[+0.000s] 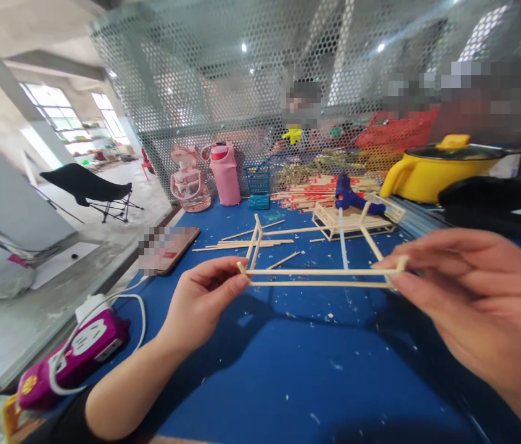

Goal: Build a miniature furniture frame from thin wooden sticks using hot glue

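Between my two hands a frame of thin wooden sticks (320, 272) is held up over the blue tabletop (288, 382). My left hand (211, 287) pinches its near left corner between thumb and fingers. At the near right corner, my right hand (468, 296) grips the same frame. Beyond it, a second stick frame (329, 233) rests on the table, with a blue glue gun (357, 198) lying over it. A pale glue stick (343, 240) hangs out of the gun's rear or front; I cannot tell which. Loose sticks (260, 243) lie behind my left hand.
A phone (179, 246) and a purple power strip (84, 345) with a white cable are at left. Along the mesh screen (223, 92) stand a clear bottle (190, 185), a pink bottle (225, 176), a teal basket (258, 185), bundled sticks (306, 192) and a yellow pot (440, 176).
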Motion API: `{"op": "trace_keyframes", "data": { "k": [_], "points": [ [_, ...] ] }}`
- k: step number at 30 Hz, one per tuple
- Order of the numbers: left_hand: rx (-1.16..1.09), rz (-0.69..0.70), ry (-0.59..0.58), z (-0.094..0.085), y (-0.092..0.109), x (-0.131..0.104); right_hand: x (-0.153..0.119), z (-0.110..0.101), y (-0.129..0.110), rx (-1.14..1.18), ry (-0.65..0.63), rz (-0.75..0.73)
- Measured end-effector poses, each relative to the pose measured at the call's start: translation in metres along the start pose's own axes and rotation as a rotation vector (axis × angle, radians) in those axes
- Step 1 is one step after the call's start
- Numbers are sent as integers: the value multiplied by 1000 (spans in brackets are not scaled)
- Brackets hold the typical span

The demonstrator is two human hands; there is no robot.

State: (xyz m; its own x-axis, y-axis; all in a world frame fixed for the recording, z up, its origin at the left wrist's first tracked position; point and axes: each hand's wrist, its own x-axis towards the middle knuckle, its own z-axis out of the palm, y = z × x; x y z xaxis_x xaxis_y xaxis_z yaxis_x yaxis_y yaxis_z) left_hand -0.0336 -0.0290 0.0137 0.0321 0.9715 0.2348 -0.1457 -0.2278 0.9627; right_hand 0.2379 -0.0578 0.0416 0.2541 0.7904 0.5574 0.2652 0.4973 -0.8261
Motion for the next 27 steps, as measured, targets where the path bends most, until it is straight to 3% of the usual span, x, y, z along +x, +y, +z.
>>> {"op": "trace_keyframes", "data": {
  "k": [3,7,14,19,27],
  "points": [
    [-27,-76,-30,-2,-3,2,6,0,6,-60,-98,74],
    [-39,-110,-54,-2,-4,3,12,0,11,50,-169,174],
    [-35,-239,-78,-3,-4,5,14,2,17,266,-198,359],
    [-157,-383,-181,-3,-2,5,17,5,15,310,-181,459],
    [-176,-483,-210,4,-1,3,19,8,14,348,-157,587]
  ]
}}
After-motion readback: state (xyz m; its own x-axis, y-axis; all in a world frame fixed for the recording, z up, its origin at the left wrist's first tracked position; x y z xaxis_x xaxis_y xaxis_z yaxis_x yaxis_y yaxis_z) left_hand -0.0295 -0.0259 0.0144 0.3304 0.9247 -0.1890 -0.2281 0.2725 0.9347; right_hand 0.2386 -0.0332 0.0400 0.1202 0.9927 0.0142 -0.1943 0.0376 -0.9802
